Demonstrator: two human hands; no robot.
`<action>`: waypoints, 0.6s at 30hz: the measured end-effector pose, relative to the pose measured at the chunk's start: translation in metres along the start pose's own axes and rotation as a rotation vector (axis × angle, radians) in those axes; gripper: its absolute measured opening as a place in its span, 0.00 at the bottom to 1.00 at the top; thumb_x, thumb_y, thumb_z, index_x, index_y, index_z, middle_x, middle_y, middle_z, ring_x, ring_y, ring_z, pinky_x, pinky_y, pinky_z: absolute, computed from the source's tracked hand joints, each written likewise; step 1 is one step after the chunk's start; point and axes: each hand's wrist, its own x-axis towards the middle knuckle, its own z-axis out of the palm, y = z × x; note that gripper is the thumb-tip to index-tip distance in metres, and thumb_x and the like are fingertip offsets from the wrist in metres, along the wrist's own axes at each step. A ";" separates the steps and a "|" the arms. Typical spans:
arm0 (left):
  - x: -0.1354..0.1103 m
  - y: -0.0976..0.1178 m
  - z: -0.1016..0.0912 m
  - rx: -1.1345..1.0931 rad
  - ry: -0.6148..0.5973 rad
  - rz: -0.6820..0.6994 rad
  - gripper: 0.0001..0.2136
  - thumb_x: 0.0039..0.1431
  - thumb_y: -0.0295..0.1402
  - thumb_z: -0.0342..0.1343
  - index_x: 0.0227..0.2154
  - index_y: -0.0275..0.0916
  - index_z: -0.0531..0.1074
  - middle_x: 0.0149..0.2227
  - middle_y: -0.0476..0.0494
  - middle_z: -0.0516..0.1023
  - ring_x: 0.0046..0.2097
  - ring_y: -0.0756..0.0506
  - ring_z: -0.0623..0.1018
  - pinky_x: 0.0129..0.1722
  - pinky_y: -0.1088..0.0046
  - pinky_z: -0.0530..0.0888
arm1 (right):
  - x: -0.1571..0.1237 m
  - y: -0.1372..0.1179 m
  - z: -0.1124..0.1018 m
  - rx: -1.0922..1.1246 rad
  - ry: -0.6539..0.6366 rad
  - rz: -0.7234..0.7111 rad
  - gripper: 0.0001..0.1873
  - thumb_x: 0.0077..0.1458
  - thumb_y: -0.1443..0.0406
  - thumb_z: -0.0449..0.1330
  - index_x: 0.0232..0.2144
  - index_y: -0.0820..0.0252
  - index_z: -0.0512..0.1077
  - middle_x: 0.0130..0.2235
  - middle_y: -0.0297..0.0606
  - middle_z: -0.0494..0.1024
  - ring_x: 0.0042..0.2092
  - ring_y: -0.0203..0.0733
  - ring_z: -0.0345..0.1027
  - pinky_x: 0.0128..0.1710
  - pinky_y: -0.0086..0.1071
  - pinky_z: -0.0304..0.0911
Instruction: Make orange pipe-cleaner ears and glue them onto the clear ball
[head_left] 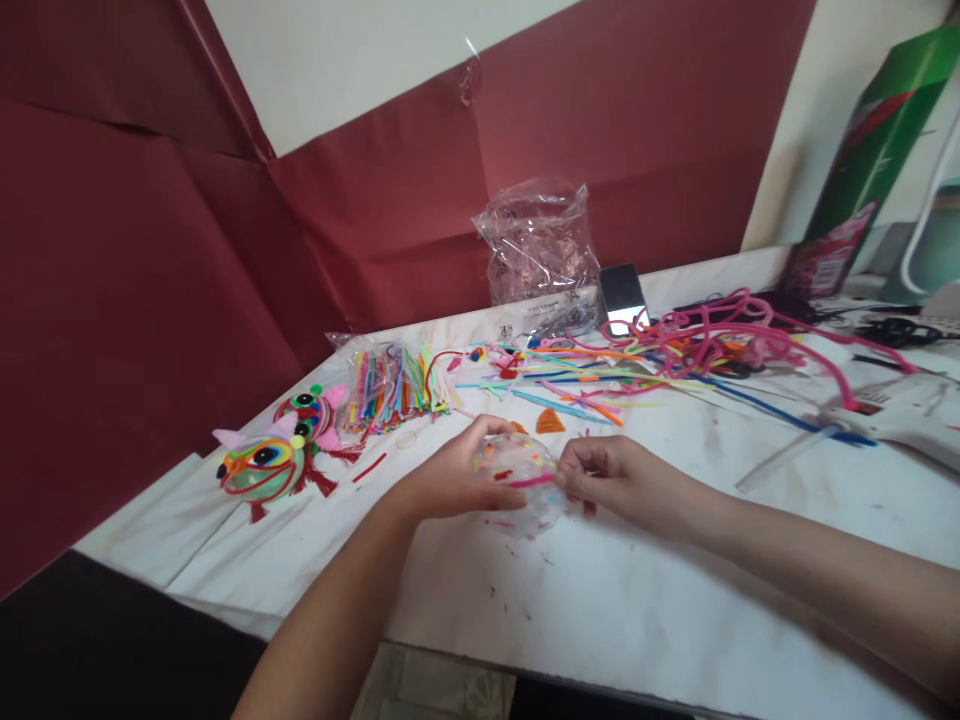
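A clear, rounded plastic ball (529, 515) with coloured bits and a pink strip on it sits above the tabletop between my hands. My left hand (461, 475) wraps round its left side, thumb across the front. At its right edge, my right hand (607, 475) is closed with thumb and fingers pinched together; whatever lies between those fingertips is too small to make out. Just behind the ball lies an orange-brown fuzzy piece (550, 420). Another such piece is partly hidden by my left hand.
Two decorated animal-face balls (262, 468) with tassels stand at the left. Bundled pipe cleaners (397, 385) lie behind them. Loose pipe cleaners and a pink tangle (705, 340) spread to the right, near a white glue gun (900, 410). A clear plastic bag (536, 245) leans against the red backing.
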 end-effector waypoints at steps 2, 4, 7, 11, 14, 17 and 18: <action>0.000 0.000 0.007 -0.034 0.033 -0.032 0.30 0.37 0.38 0.65 0.47 0.41 0.61 0.43 0.44 0.69 0.43 0.42 0.71 0.40 0.67 0.68 | 0.000 -0.002 0.001 -0.027 0.033 0.017 0.15 0.48 0.55 0.57 0.20 0.59 0.62 0.20 0.30 0.65 0.23 0.34 0.62 0.24 0.28 0.57; 0.001 -0.003 0.013 -0.141 0.036 -0.039 0.31 0.38 0.36 0.64 0.47 0.40 0.59 0.42 0.44 0.69 0.40 0.44 0.72 0.37 0.70 0.69 | -0.001 -0.003 -0.001 -0.061 0.067 0.018 0.16 0.48 0.54 0.57 0.19 0.59 0.62 0.19 0.30 0.64 0.23 0.34 0.60 0.23 0.28 0.54; 0.003 -0.011 0.019 -0.265 0.065 0.017 0.35 0.38 0.35 0.65 0.50 0.42 0.55 0.43 0.44 0.69 0.40 0.44 0.72 0.36 0.71 0.69 | -0.001 -0.006 -0.006 -0.116 0.133 -0.049 0.17 0.47 0.54 0.58 0.18 0.59 0.62 0.19 0.30 0.64 0.23 0.33 0.57 0.23 0.28 0.52; 0.005 -0.018 0.023 -0.347 0.116 0.154 0.36 0.39 0.35 0.65 0.52 0.43 0.54 0.49 0.42 0.66 0.47 0.41 0.70 0.43 0.68 0.68 | -0.003 -0.009 -0.013 -0.164 0.211 -0.143 0.17 0.48 0.54 0.57 0.19 0.59 0.63 0.21 0.32 0.65 0.25 0.34 0.57 0.24 0.29 0.53; 0.006 -0.021 0.022 -0.380 0.103 0.230 0.35 0.39 0.37 0.65 0.51 0.42 0.55 0.51 0.40 0.64 0.50 0.40 0.69 0.47 0.66 0.67 | -0.005 -0.008 -0.014 -0.189 0.217 -0.180 0.16 0.49 0.54 0.56 0.20 0.59 0.64 0.22 0.33 0.66 0.26 0.35 0.57 0.25 0.29 0.54; 0.006 -0.024 0.021 -0.344 0.106 0.253 0.37 0.38 0.39 0.65 0.52 0.41 0.55 0.52 0.39 0.64 0.52 0.38 0.67 0.49 0.64 0.65 | -0.006 -0.005 -0.014 -0.213 0.202 -0.219 0.15 0.51 0.55 0.56 0.21 0.59 0.64 0.23 0.33 0.66 0.27 0.35 0.58 0.26 0.28 0.55; 0.005 -0.024 0.020 -0.330 0.105 0.253 0.37 0.38 0.39 0.65 0.52 0.41 0.56 0.52 0.38 0.64 0.53 0.37 0.67 0.50 0.64 0.65 | -0.006 -0.005 -0.014 -0.222 0.197 -0.224 0.15 0.52 0.55 0.55 0.21 0.59 0.64 0.23 0.33 0.66 0.27 0.35 0.58 0.26 0.28 0.55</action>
